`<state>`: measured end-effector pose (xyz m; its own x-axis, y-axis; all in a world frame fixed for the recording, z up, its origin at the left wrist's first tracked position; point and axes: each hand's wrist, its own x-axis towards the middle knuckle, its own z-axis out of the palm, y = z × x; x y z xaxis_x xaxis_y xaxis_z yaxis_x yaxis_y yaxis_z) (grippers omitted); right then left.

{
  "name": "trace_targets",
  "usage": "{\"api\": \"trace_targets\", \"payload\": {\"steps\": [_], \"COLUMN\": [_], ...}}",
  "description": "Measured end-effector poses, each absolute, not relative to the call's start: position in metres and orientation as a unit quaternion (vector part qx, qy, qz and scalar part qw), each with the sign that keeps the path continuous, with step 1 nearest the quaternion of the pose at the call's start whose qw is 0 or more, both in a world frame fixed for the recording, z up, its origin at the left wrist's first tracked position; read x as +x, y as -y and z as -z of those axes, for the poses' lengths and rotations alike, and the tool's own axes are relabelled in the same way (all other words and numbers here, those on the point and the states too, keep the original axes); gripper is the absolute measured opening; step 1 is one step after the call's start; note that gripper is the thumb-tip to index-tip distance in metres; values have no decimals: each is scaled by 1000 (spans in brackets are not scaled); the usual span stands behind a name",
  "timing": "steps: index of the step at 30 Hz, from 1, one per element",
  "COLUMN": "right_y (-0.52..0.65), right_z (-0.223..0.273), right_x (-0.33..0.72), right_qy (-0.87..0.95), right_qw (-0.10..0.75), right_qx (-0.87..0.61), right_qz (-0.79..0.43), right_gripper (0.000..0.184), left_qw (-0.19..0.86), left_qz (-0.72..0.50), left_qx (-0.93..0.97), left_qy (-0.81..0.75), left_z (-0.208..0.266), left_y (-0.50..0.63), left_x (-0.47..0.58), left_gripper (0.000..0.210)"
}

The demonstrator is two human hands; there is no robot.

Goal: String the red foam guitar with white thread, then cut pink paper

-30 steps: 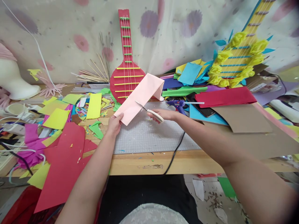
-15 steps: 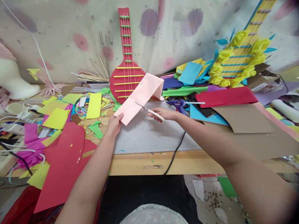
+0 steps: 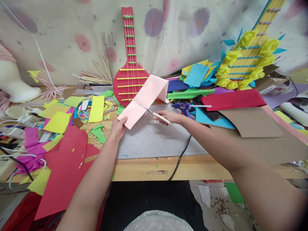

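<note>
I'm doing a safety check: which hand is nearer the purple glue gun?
Right: the right hand, holding scissors, is just left of the purple glue gun; the left hand, gripping the pink strip, is farther left.

Worn at 6 o'clock, pale grey fabric (image 3: 158, 222) with a rounded upper edge and whitish mottling, plain black cloth (image 3: 149, 196) around it from 10 to 2 o'clock; left arm (image 3: 92, 184) (7 o'clock) and right arm (image 3: 231, 157) (4 o'clock) bare through left hand (image 3: 117, 129) and right hand (image 3: 168, 117).

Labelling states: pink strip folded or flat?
Folded over: the pink strip rises from the left hand, then bends sharply down at its far edge.
</note>
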<state>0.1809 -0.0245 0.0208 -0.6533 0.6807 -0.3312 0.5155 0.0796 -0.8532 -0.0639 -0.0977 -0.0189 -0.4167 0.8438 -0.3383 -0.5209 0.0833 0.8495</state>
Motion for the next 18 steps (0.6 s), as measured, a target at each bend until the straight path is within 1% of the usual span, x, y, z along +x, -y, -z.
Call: {"api": "trace_targets", "payload": {"steps": [5, 9, 14, 18], "right_y": [29, 27, 18, 13], "right_z": [-31, -33, -28, -23], "right_x": [180, 176, 171, 170], "right_qy": [743, 738, 749, 740], "right_qw": [61, 44, 42, 52], "right_qx": [-356, -346, -323, -331], "right_qz": [-563, -577, -577, -583], "right_gripper": [43, 45, 44, 40], "left_qw": [526, 536, 541, 538], "left_qz": [-664, -663, -654, -658], "left_qx": [156, 161, 170, 167], "left_qy": [-507, -497, -501, -499], "left_z": [20, 20, 19, 18], "left_y": [98, 100, 101, 101], "left_x": [-62, -60, -56, -55], "left_gripper": [19, 19, 21, 20]}}
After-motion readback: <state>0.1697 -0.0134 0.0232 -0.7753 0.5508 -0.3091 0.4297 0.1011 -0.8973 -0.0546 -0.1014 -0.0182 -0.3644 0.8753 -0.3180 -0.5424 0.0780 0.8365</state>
